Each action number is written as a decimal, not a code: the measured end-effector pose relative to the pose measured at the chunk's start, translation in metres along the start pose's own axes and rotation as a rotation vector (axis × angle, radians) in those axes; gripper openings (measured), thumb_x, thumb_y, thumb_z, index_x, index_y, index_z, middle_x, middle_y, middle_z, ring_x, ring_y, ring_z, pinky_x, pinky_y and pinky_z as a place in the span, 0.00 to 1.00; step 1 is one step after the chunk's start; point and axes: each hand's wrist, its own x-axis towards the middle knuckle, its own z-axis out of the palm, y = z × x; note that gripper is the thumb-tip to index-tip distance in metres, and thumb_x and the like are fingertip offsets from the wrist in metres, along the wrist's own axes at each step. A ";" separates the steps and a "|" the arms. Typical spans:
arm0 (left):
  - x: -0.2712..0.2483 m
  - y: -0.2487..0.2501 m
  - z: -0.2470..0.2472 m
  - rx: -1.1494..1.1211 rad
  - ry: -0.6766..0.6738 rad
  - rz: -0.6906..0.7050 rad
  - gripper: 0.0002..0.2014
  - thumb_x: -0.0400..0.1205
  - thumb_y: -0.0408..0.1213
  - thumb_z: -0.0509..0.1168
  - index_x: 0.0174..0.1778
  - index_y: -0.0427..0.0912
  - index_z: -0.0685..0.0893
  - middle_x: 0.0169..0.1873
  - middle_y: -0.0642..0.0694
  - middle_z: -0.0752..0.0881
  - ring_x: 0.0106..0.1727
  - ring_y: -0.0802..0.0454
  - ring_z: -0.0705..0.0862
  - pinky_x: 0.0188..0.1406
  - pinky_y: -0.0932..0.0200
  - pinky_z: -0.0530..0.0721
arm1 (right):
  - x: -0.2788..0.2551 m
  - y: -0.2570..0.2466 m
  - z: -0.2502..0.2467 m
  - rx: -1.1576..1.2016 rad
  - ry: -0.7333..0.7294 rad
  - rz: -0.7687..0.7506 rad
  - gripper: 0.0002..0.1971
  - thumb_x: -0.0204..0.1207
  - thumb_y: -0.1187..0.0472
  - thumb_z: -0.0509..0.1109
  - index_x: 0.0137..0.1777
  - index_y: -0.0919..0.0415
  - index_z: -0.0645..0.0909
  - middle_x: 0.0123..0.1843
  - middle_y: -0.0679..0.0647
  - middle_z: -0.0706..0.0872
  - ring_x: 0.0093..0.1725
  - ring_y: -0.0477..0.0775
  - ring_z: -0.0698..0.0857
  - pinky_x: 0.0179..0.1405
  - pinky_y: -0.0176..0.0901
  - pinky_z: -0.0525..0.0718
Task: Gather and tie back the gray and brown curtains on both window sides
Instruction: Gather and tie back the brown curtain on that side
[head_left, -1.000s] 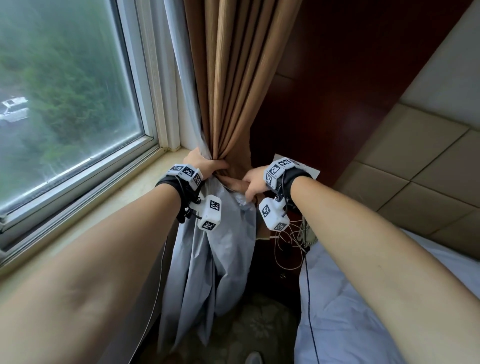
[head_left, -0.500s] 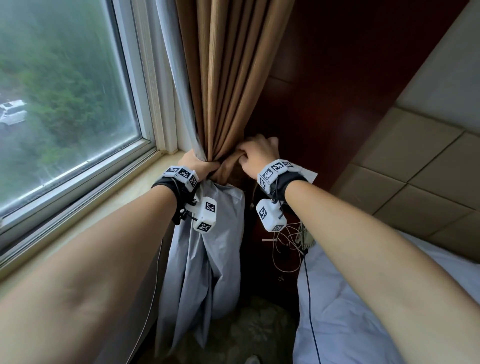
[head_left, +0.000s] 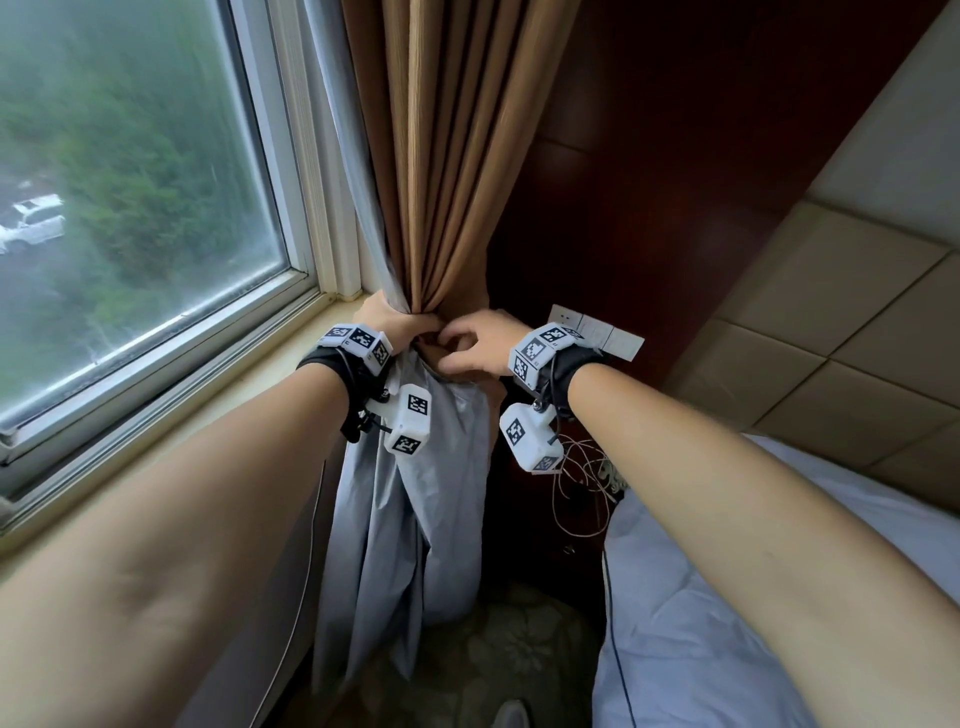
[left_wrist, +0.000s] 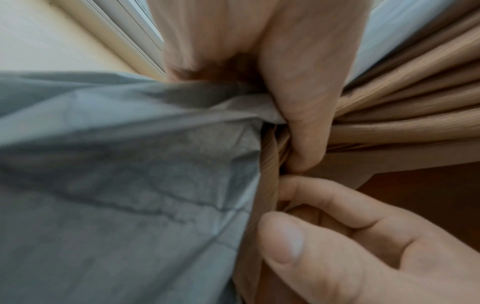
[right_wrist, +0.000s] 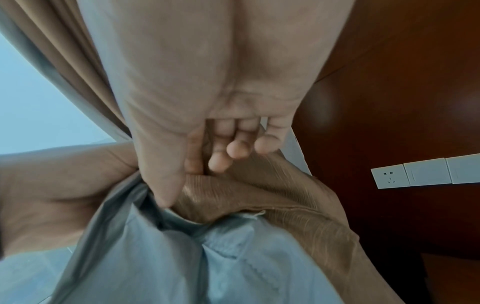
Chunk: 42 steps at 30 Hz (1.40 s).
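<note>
The brown curtain (head_left: 441, 156) and its gray lining (head_left: 415, 519) hang bunched in the corner right of the window. My left hand (head_left: 389, 322) grips the gathered bundle at sill height, its thumb (left_wrist: 306, 123) wrapped over the brown pleats (left_wrist: 402, 115) and gray cloth (left_wrist: 116, 164). My right hand (head_left: 475, 345) sits just right of it, fingers (right_wrist: 221, 152) curled into a brown fabric band (right_wrist: 233, 197) at the waist of the bundle, thumb (right_wrist: 161, 174) pressed on the gray cloth (right_wrist: 207, 257). How the band runs round the back is hidden.
The window (head_left: 130, 208) and its beige sill (head_left: 218, 410) lie on the left. A dark wood wall panel (head_left: 649, 182) with a white socket plate (head_left: 597, 332) stands behind. A bed with white bedding (head_left: 701, 623) is at right; loose cables (head_left: 576, 493) hang beside it.
My right hand dropped from the upper back of the bundle to its front, just below my left thumb, and now works into the brown band. The left hand has kept its grip.
</note>
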 end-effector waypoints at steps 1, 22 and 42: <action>0.002 -0.001 0.000 -0.001 -0.002 -0.005 0.29 0.57 0.52 0.76 0.55 0.48 0.88 0.48 0.46 0.89 0.51 0.48 0.87 0.49 0.57 0.83 | 0.000 0.000 0.001 -0.015 0.001 -0.008 0.17 0.70 0.52 0.80 0.59 0.52 0.87 0.38 0.47 0.85 0.35 0.44 0.81 0.40 0.36 0.80; 0.000 0.005 0.005 -0.002 -0.031 0.040 0.25 0.69 0.45 0.79 0.62 0.45 0.86 0.50 0.48 0.85 0.52 0.50 0.83 0.49 0.61 0.75 | 0.012 -0.007 0.001 0.221 -0.021 0.165 0.12 0.81 0.68 0.63 0.57 0.65 0.86 0.47 0.60 0.87 0.48 0.57 0.84 0.42 0.33 0.80; -0.003 0.005 0.008 -0.037 -0.015 0.020 0.24 0.66 0.45 0.81 0.58 0.48 0.86 0.50 0.48 0.86 0.51 0.51 0.84 0.50 0.60 0.76 | -0.003 -0.008 -0.002 0.069 -0.177 0.131 0.08 0.70 0.59 0.76 0.49 0.52 0.88 0.44 0.55 0.87 0.49 0.59 0.86 0.46 0.49 0.85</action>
